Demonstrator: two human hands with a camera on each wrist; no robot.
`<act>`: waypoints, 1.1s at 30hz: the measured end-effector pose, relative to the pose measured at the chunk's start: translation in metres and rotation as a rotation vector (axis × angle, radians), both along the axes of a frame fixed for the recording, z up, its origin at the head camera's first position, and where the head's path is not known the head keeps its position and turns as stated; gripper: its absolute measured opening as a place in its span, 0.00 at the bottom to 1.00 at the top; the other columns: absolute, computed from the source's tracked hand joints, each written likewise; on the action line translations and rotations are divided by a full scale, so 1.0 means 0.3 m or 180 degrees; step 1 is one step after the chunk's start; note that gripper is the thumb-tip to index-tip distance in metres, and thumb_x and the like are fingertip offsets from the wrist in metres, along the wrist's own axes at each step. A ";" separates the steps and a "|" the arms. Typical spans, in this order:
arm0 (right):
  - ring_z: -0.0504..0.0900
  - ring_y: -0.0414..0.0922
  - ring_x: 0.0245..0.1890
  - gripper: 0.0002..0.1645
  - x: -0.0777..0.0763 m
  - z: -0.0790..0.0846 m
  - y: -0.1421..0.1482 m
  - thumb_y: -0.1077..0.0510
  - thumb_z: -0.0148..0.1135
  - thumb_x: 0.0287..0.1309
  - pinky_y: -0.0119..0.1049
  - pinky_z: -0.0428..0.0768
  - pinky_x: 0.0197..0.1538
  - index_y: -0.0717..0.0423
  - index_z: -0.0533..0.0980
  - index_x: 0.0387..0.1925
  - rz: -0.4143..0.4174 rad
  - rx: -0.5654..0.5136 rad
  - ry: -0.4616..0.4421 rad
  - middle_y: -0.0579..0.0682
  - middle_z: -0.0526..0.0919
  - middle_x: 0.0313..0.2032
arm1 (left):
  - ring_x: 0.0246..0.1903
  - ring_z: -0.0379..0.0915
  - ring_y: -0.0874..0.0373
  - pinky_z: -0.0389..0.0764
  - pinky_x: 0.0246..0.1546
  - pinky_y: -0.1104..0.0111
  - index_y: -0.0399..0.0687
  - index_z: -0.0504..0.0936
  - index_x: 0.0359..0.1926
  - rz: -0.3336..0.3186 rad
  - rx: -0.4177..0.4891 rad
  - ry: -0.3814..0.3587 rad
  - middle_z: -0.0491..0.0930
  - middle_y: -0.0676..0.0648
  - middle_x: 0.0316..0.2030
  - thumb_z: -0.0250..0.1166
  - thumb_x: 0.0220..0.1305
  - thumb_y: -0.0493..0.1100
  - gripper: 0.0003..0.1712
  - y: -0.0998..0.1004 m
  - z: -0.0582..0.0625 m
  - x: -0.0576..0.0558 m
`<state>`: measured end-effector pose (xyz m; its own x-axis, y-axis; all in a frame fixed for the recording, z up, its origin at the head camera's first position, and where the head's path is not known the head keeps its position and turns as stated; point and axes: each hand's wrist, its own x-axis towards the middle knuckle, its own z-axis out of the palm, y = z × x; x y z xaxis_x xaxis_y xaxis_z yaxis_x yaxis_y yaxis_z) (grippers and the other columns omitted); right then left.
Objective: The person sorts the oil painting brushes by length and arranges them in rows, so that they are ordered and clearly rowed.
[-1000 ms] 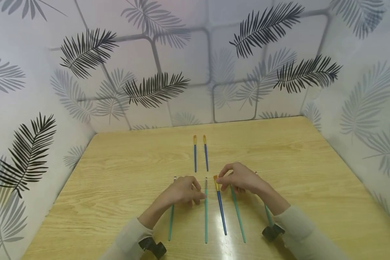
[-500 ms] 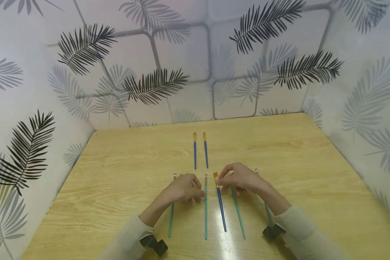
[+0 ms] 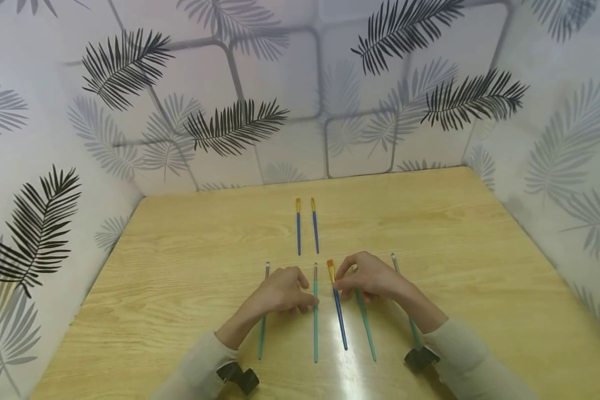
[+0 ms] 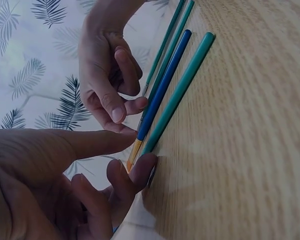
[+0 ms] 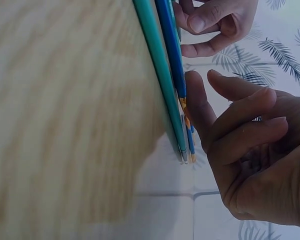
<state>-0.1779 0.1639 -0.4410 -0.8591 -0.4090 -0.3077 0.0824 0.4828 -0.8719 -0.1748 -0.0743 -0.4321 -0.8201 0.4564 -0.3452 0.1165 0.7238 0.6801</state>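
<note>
Blue brush, head view: we find it lying between both hands, long axis pointing away, its bristled end beside the right hand, the left hand farther. Left wrist view: we see left digits parted, gripping nothing. Right wrist view: right digits likewise.

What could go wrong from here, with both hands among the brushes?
In the head view, the right hand overlaps a slim green paintbrush beside the blue, gold-ferruled paintbrush, and might knock either askew. The black wrist device overlaps the rightmost green paintbrush there; if low, it could drag it. The left hand, at the central green paintbrush, might roll it.
</note>
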 end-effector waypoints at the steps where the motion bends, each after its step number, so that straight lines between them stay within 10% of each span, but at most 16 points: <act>1: 0.64 0.34 0.06 0.15 0.000 0.001 -0.001 0.55 0.70 0.59 0.27 0.62 0.12 0.60 0.78 0.42 0.0009 0.0012 0.0018 0.56 0.89 0.26 | 0.17 0.79 0.56 0.70 0.13 0.75 0.31 0.77 0.53 0.0001 -0.0018 0.0032 0.86 0.50 0.21 0.73 0.58 0.48 0.30 0.003 0.002 -0.001; 23: 0.65 0.35 0.05 0.14 0.025 0.016 -0.030 0.56 0.70 0.57 0.25 0.61 0.11 0.60 0.76 0.37 0.0085 0.0517 0.0187 0.51 0.88 0.21 | 0.17 0.81 0.57 0.77 0.17 0.71 0.29 0.75 0.57 0.0062 -0.0237 0.0236 0.83 0.51 0.17 0.77 0.53 0.47 0.37 0.049 -0.004 0.027; 33: 0.63 0.33 0.02 0.14 0.027 0.026 -0.058 0.58 0.71 0.56 0.24 0.60 0.08 0.61 0.78 0.22 0.0229 0.0704 0.0335 0.50 0.86 0.16 | 0.12 0.73 0.60 0.65 0.12 0.75 0.32 0.74 0.49 0.0067 -0.0530 0.0608 0.77 0.51 0.14 0.76 0.54 0.48 0.31 0.073 -0.016 0.026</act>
<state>-0.1699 0.1466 -0.4331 -0.8622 -0.4030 -0.3069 -0.0448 0.6642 -0.7462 -0.1672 -0.0523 -0.4370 -0.8863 0.3885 -0.2520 0.2154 0.8276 0.5184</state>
